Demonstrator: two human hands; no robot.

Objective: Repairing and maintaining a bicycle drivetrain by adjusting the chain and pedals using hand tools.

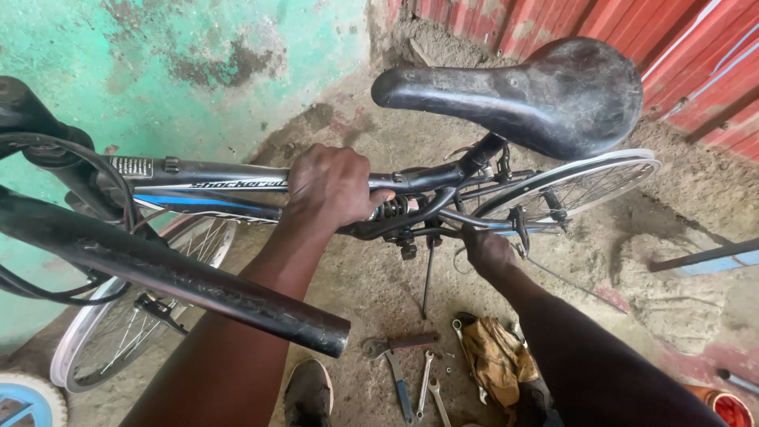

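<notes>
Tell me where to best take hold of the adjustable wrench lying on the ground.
Grip the adjustable wrench by its straight handle, coming from above: it lies flat, and the handle's far end points away from the spanners crowding its head.

The dirt floor (379,292) is carrying the bike's kickstand (428,277). Wrenches (423,379) and a tan rag (494,356) are lying on it, possibly over more tools.

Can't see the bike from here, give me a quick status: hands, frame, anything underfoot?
Left hand clamped on bike's top tube. Right hand down at rear frame by the wheel; grip unclear. Spanners and rag on ground below.
</notes>
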